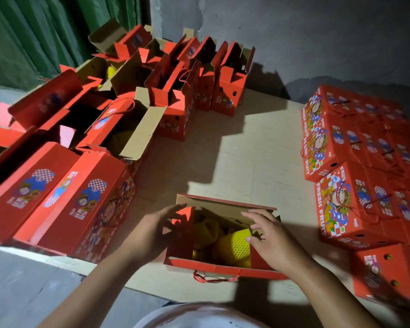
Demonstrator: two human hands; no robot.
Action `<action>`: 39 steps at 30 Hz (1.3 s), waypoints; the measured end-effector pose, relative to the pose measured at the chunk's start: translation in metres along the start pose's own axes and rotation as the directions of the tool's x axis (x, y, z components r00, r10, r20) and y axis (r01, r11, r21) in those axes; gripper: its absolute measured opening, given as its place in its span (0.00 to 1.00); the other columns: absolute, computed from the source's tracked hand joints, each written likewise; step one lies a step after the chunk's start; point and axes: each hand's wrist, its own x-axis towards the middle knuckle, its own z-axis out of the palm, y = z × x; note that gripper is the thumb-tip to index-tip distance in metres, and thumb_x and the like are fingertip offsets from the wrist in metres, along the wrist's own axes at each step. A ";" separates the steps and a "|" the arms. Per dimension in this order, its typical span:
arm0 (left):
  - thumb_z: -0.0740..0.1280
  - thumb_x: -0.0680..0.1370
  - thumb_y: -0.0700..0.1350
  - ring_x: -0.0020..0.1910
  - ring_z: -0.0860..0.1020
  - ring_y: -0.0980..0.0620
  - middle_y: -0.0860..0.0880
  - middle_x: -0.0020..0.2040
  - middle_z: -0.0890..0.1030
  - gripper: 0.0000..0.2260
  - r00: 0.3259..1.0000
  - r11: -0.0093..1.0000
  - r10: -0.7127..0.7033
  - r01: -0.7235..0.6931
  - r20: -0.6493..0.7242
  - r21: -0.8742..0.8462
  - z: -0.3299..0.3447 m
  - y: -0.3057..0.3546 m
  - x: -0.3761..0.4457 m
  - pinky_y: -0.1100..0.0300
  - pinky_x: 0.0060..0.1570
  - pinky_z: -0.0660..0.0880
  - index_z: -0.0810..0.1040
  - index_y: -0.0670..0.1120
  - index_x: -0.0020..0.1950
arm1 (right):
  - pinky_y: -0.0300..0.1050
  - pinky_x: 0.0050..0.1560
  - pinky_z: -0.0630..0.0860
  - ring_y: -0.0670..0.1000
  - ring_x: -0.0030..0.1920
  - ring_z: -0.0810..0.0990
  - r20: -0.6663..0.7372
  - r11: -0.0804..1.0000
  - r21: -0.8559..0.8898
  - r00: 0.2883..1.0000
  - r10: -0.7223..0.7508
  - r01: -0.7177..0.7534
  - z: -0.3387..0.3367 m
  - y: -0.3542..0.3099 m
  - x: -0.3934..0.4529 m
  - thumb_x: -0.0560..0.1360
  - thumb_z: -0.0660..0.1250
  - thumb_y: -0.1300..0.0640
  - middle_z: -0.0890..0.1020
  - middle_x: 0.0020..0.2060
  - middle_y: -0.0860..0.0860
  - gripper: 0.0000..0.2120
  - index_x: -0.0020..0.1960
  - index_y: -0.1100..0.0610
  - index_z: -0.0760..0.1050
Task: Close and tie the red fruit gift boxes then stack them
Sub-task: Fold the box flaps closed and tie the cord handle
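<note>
Open box at 6 o'clock is being approached by both hands (left hand, right hand), fingers spread, gripping nothing, apparently for flap folding.

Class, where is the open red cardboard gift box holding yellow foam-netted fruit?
The open red cardboard gift box sits at the head view's bottom centre, between the left hand and right hand.

— Any lettering you can read?
— "FRESH FRUIT", white, down the ends of the closed red boxes at right.
— And the boxes at left?
— Printed characters, probably too blurred.
</note>
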 end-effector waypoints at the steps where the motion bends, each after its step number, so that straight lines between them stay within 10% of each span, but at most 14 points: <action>1: 0.75 0.78 0.39 0.53 0.81 0.66 0.58 0.67 0.80 0.41 0.999 0.996 0.030 -0.031 0.014 0.079 0.002 -0.006 0.004 0.67 0.50 0.81 0.58 0.72 0.76 | 0.41 0.62 0.79 0.36 0.62 0.77 -0.002 1.000 0.005 1.000 -0.002 0.002 0.000 0.001 0.000 0.77 0.74 0.59 0.67 0.70 0.30 0.30 0.74 0.38 0.72; 6: 0.74 0.79 0.51 0.59 0.81 0.49 0.48 0.73 0.68 0.46 0.995 0.922 0.083 -0.098 0.056 0.375 0.019 -0.028 0.011 0.65 0.42 0.77 0.43 0.75 0.79 | 0.39 0.61 0.79 0.35 0.62 0.77 -0.018 0.999 0.031 0.999 -0.033 0.034 0.001 0.003 -0.002 0.77 0.74 0.59 0.67 0.69 0.28 0.30 0.73 0.36 0.71; 11: 0.75 0.76 0.43 0.61 0.79 0.43 0.45 0.69 0.73 0.50 0.988 0.873 0.152 -0.146 0.026 0.465 0.025 -0.024 0.003 0.54 0.43 0.81 0.41 0.67 0.83 | 0.38 0.62 0.79 0.36 0.62 0.78 -0.050 0.994 0.105 0.999 -0.019 0.024 0.000 0.004 -0.007 0.78 0.73 0.62 0.70 0.67 0.31 0.30 0.73 0.37 0.72; 22: 0.69 0.79 0.38 0.79 0.66 0.44 0.46 0.80 0.66 0.52 0.999 0.927 0.040 -0.037 0.000 0.372 0.036 -0.023 0.001 0.50 0.63 0.77 0.31 0.65 0.81 | 0.45 0.59 0.81 0.39 0.57 0.83 -0.194 0.977 0.214 0.979 0.065 -0.022 -0.005 0.002 -0.024 0.79 0.70 0.61 0.84 0.55 0.36 0.25 0.67 0.34 0.76; 28: 0.74 0.75 0.36 0.75 0.69 0.44 0.48 0.78 0.67 0.57 0.999 0.921 0.032 -0.029 -0.003 0.389 0.043 -0.024 0.004 0.49 0.57 0.80 0.31 0.62 0.82 | 0.53 0.45 0.81 0.50 0.45 0.81 -0.576 0.953 0.301 0.792 0.202 -0.025 -0.022 0.014 -0.040 0.79 0.70 0.58 0.80 0.44 0.45 0.12 0.58 0.43 0.79; 31: 0.77 0.74 0.41 0.73 0.70 0.45 0.49 0.77 0.68 0.58 0.999 0.926 0.033 -0.026 -0.012 0.376 0.045 -0.025 0.003 0.49 0.56 0.80 0.32 0.62 0.82 | 0.65 0.49 0.83 0.53 0.52 0.82 -0.483 0.875 0.456 0.781 0.396 -0.161 -0.026 0.027 -0.043 0.81 0.69 0.59 0.82 0.50 0.44 0.11 0.58 0.45 0.78; 39: 0.74 0.78 0.45 0.76 0.68 0.43 0.45 0.80 0.66 0.54 0.998 0.935 0.031 -0.012 -0.047 0.356 0.047 -0.024 0.002 0.48 0.60 0.78 0.32 0.65 0.81 | 0.52 0.56 0.81 0.47 0.61 0.82 -0.279 0.748 0.649 0.871 0.405 -0.140 -0.008 0.020 -0.047 0.84 0.63 0.59 0.84 0.58 0.47 0.11 0.64 0.53 0.80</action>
